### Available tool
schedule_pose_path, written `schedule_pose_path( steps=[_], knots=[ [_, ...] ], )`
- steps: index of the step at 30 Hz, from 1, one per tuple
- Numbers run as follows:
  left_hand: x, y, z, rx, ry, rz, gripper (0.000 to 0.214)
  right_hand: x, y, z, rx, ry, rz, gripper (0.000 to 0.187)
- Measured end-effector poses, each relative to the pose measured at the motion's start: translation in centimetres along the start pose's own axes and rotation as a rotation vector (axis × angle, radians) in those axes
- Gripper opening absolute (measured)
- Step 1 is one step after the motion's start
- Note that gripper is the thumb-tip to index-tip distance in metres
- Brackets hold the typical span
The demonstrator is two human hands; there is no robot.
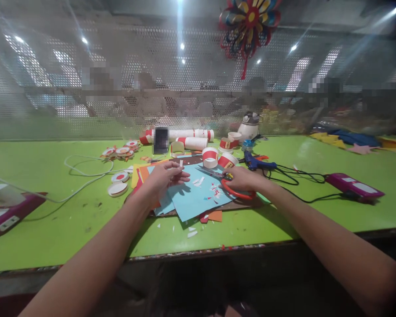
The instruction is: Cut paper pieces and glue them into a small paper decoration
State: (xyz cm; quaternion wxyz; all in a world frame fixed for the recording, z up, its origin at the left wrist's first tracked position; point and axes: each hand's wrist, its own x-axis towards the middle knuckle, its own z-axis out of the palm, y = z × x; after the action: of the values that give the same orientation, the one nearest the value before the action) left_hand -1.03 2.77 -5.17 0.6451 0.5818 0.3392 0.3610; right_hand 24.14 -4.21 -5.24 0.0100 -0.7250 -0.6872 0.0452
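My left hand (166,177) pinches a small white paper strip (181,163) between thumb and fingertip, above the left part of the light blue paper (193,204). In my right hand (240,178) are scissors (238,193) with orange-red handles; their blades point left over the paper. White, red and blue paper scraps (215,190) lie scattered on the blue sheet between my hands. Just behind the scissors stand a red-and-white paper cup (210,157) and a tilted one (228,160). Yellow and orange sheets (139,175) stick out beside my left hand.
A blue glue gun (257,163) lies to the right, its cable near a purple power strip (354,186). Stacked cups (191,143), a phone (161,140) and a white jug (249,128) stand at the back. Another purple power strip (15,215) and a white cable (86,175) are left.
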Motion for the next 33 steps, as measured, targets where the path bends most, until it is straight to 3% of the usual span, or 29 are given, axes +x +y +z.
schedule_pose_path(
  steps=[5,9,12,16,22,33],
  knots=[
    [0.6,-1.1,-0.4,0.011,-0.008,-0.033,0.010,-1.1,-0.5,-1.2,-0.090,0.020,-0.055,0.047],
    [1.1,-1.9,-0.5,0.004,-0.023,-0.030,0.011,-1.7,-2.6,-2.7,-0.128,0.099,-0.156,0.042],
    [1.1,-2.2,-0.3,0.006,-0.031,-0.022,0.010,-0.6,-4.9,-3.0,-0.113,0.101,-0.246,0.033],
    [1.1,-2.5,-0.2,0.011,-0.031,-0.008,0.008,1.9,-6.9,-2.6,-0.106,0.000,-0.326,0.024],
    [1.3,-2.5,-0.3,-0.003,0.003,0.016,0.010,4.1,-5.6,-1.8,-0.155,-0.032,-0.274,0.024],
    [1.1,-1.9,0.2,0.038,0.022,-0.026,0.007,4.2,-5.4,0.3,-0.074,-0.004,-0.268,0.021]
  ],
)
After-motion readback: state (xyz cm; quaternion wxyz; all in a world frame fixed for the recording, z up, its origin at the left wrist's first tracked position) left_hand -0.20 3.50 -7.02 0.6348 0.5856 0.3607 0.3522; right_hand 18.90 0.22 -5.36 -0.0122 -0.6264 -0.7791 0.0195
